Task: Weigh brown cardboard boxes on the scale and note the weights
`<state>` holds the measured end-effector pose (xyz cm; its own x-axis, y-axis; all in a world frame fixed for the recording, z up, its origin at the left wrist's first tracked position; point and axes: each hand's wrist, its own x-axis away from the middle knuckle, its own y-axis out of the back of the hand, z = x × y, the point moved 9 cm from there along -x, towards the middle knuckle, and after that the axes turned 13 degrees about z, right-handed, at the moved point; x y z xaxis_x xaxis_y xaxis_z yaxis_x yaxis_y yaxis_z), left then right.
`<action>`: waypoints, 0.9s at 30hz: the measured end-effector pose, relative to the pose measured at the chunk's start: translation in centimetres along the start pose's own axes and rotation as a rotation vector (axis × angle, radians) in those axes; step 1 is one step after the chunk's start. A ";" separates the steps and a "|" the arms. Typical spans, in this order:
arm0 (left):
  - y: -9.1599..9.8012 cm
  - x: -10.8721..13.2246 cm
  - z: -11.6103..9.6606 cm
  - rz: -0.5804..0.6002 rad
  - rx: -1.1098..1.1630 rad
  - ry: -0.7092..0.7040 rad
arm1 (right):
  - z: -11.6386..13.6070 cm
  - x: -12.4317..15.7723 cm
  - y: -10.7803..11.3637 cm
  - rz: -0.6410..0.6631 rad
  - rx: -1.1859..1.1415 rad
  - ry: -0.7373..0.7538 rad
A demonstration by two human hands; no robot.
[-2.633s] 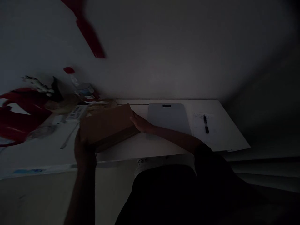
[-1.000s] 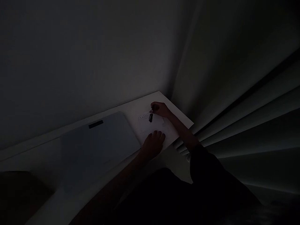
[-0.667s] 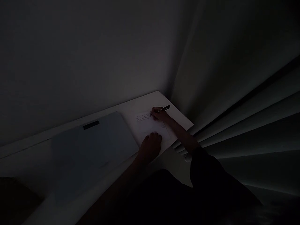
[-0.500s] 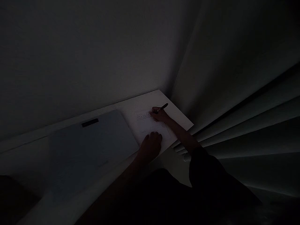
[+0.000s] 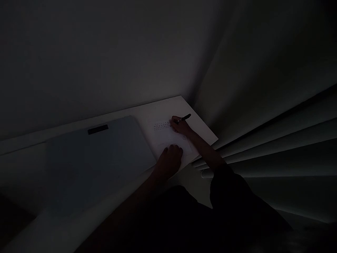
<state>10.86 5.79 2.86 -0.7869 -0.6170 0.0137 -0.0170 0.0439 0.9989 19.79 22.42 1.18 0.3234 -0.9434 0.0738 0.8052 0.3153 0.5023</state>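
Note:
The scene is very dark. My right hand (image 5: pixel 179 125) grips a black pen (image 5: pixel 184 118) with its tip down on a white sheet of paper (image 5: pixel 168 138) at the far right corner of a white table (image 5: pixel 131 112). A few faint lines of writing (image 5: pixel 162 125) sit just left of the pen tip. My left hand (image 5: pixel 170 160) lies flat on the near edge of the sheet, fingers together, pressing it down.
A flat grey scale (image 5: pixel 100 154) with a small black display (image 5: pixel 98 129) lies left of the paper. A plain wall stands behind the table. Slatted blinds or a curtain (image 5: pixel 263 133) close off the right side.
Both hands left the brown box on the left and came to the paper. My right hand picked up the pen and turned it into a writing grip; my left hand settled on the sheet.

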 end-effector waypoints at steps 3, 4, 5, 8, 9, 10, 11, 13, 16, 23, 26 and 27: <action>-0.1 0.0 0.0 0.010 0.009 0.007 | 0.2 0.0 0.0 -0.012 0.008 0.012; -0.1 0.0 0.1 0.017 0.013 0.010 | 0.2 0.0 0.0 -0.017 0.010 0.012; -0.1 0.0 0.1 0.023 0.016 0.012 | 0.3 0.0 0.1 -0.019 0.014 0.012; -0.1 0.0 0.1 0.023 0.002 0.006 | 0.4 0.0 0.0 -0.011 0.011 0.012; -0.1 0.0 0.1 0.018 -0.004 0.007 | 0.4 0.0 0.0 -0.004 0.013 0.013; -0.1 0.0 0.2 0.015 -0.007 0.008 | 0.5 0.0 0.0 -0.001 0.018 0.015; -0.1 0.0 0.2 0.012 -0.005 0.008 | 0.5 0.0 0.0 0.000 0.024 0.015; -0.1 0.0 0.2 0.015 0.008 0.008 | 0.5 0.0 0.0 0.007 0.025 0.012; -0.2 -0.1 0.2 0.029 0.031 0.006 | 0.2 0.0 0.0 0.014 -0.015 0.006; -0.1 -0.1 0.2 0.035 0.039 0.011 | -0.2 0.0 0.0 0.007 -0.027 0.013; -0.1 -0.2 0.2 0.041 0.034 0.009 | 0.0 0.1 -0.1 0.005 -0.011 0.019; -0.1 -0.2 0.1 0.042 0.033 0.007 | 0.1 0.1 -0.1 0.005 -0.009 0.020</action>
<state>10.92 6.00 2.77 -0.7828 -0.6197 0.0562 -0.0045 0.0960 0.9954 19.70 22.27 1.25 0.3375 -0.9395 0.0588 0.8079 0.3212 0.4942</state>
